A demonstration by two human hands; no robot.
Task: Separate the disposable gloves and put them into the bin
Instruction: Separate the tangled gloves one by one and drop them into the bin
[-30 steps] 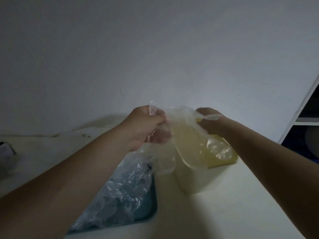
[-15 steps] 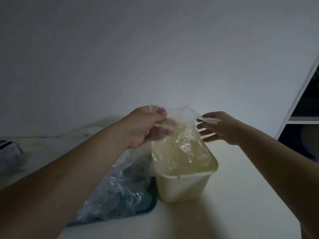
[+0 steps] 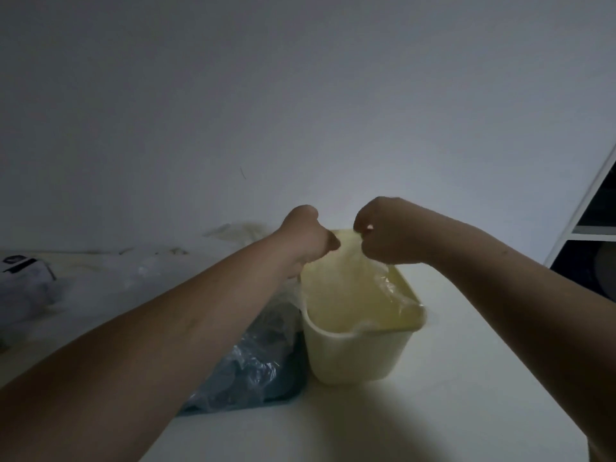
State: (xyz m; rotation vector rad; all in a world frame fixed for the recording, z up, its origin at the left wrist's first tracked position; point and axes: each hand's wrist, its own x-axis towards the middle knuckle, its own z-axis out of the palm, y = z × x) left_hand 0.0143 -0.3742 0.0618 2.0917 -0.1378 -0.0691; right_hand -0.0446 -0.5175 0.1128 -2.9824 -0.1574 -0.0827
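Risk of the thin glove (image 3: 346,281) clinging to its neighbour and dragging it along, or draping over the bin (image 3: 360,358) rim instead of dropping in. Left hand (image 3: 308,238) and right hand (image 3: 386,238) raised close together, knuckles up, fingers pinched shut on the film's top edge. Glove hanging below the fingertips, down into the bin.

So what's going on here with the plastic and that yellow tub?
A person is working with both bare hands above the pale yellow bin. The left hand and right hand pinch a thin clear disposable glove that hangs down into the bin. More crumpled gloves lie on a dark tray left of the bin.
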